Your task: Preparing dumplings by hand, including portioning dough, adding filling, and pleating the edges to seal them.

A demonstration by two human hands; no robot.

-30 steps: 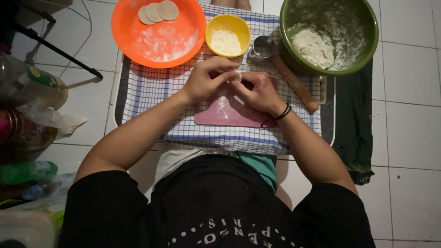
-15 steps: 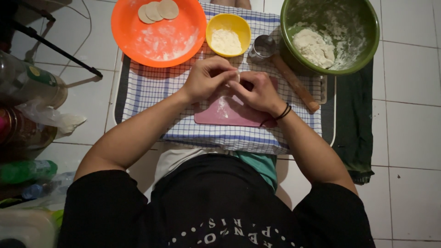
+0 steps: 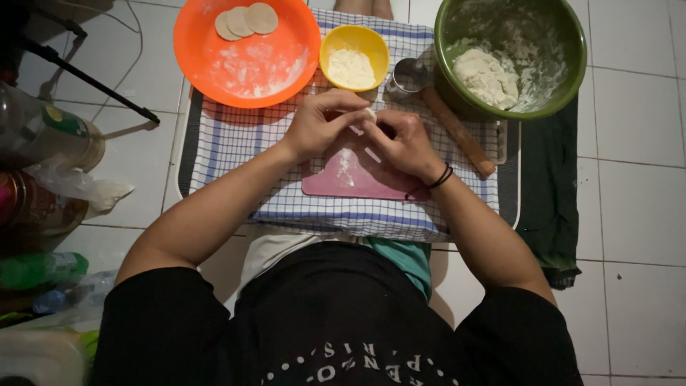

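Dough piece (image 3: 369, 114) pinched between left hand (image 3: 325, 123) and right hand (image 3: 404, 141), both grasping it. Beyond them: orange bowl (image 3: 214, 57) holding flat discs (image 3: 243, 20), yellow bowl (image 3: 336, 50) of flour, green bowl (image 3: 572, 57) with dough lump (image 3: 486, 75). Pink board (image 3: 350, 179) lies bare beneath.

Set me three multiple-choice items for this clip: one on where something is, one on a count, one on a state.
1. Where does the wooden rolling pin lie?
A. In the orange bowl
B. On the checked cloth beside the green bowl
C. On the floor tiles

2. How many flat dough rounds lie in the orange bowl?
A. One
B. Three
C. Six

3. What are the left hand and right hand doing?
A. Pinching a small dough piece together
B. Gripping the rolling pin
C. Resting flat, apart

Answers: 1 B, it slants across the checked cloth by the green bowl. 2 B, three overlapping rounds show. 3 A, the fingertips meet on the dough above the pink board.
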